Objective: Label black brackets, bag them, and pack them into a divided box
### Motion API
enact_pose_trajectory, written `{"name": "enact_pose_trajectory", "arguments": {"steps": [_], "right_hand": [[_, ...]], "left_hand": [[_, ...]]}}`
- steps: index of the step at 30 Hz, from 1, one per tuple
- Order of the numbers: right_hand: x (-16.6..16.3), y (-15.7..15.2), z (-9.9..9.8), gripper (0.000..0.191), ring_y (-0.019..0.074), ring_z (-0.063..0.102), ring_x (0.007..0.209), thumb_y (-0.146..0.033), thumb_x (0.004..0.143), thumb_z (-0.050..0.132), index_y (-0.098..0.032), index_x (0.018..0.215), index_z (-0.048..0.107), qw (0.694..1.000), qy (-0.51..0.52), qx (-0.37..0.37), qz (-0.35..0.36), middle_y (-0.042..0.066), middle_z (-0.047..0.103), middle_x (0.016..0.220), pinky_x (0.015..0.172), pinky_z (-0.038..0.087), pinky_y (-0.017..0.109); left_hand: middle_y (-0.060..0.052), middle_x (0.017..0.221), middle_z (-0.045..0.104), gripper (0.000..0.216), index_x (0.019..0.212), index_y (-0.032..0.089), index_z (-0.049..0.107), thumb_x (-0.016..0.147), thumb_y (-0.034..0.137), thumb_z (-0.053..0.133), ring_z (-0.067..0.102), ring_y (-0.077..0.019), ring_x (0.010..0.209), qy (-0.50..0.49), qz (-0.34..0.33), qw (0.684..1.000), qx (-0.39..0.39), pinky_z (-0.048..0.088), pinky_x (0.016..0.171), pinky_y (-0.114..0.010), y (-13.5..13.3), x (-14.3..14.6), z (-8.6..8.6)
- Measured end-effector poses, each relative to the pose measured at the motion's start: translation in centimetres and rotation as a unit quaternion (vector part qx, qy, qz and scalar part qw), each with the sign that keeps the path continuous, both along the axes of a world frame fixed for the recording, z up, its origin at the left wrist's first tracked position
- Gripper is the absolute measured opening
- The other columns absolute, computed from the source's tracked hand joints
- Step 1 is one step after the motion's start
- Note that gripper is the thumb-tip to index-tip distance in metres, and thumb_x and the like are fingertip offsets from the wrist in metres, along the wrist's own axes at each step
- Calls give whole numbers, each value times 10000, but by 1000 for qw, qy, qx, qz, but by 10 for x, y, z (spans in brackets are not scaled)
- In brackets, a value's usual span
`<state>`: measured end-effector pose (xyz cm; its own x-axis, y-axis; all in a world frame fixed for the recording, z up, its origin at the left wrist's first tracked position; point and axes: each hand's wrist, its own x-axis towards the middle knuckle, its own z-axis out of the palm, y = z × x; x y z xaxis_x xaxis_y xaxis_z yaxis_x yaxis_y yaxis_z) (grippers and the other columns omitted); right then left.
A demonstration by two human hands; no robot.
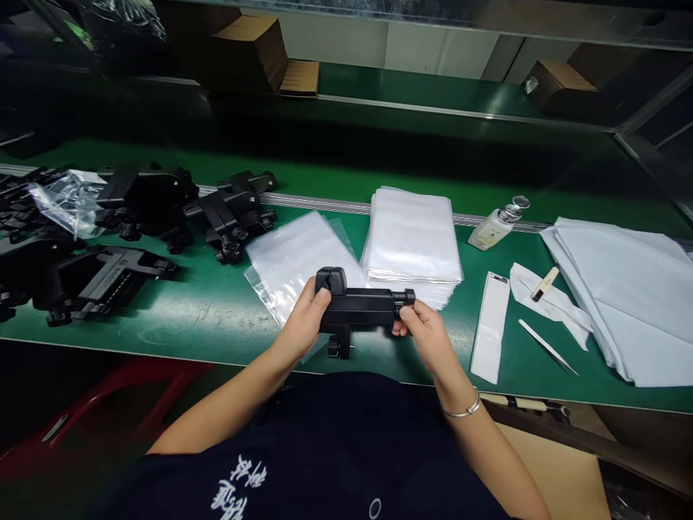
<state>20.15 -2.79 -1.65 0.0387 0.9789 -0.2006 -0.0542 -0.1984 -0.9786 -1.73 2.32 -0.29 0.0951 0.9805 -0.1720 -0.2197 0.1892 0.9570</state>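
Observation:
Both hands hold one black plastic bracket-like device (360, 307) level above the front of the bench. My left hand (306, 318) is closed round its left end, thumb near a raised block. On the right end, by a short rod with a knob, the fingers of my right hand (425, 328) are closed. A small black knob hangs from its underside. Just behind it lie loose clear plastic bags (303, 256) and a thick stack of bags (414, 235). Similar black devices (230, 213) sit to the left.
More black devices (116, 282) crowd the left side of the green bench (216, 303). At right are a pump bottle (492, 227), a white strip pack (490, 325), a small brush (545, 284), tweezers (546, 347) and folded pale cloths (639, 296). Cardboard boxes (254, 43) stand behind.

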Motion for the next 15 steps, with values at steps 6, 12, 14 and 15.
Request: {"name": "enact_pose_trajectory", "arguments": {"steps": [6,12,14,15], "right_hand": [[-4,4,2,394,168,599,816,-544,740,734,-235,953,616,999,49,-6,-7,18,632,877,709,568,302],[-2,7,-10,505,162,507,600,-626,914,448,-206,655,555,975,-203,71,-47,11,549,610,596,421,300],[-3,7,-11,482,176,532,643,-609,928,432,-204,723,593,973,-207,91,-40,25,586,662,616,421,304],[-4,7,-10,430,186,556,697,-595,917,472,-205,814,619,977,-185,101,-32,31,616,729,645,434,306]], "left_hand": [[-56,1040,660,573,1082,183,633,833,693,554,588,-222,1029,11,-9,1000,15,437,934,-325,6,0,-13],[-50,1078,620,568,1185,205,591,884,675,484,555,-209,1041,72,-44,993,83,421,927,-299,6,-5,-10],[-55,1083,620,576,1176,198,588,889,682,465,557,-215,1045,63,-38,995,60,418,935,-310,6,-4,-9],[-57,1087,619,580,1169,195,585,891,687,455,559,-217,1046,56,-29,997,48,415,940,-316,6,-4,-9]]}}
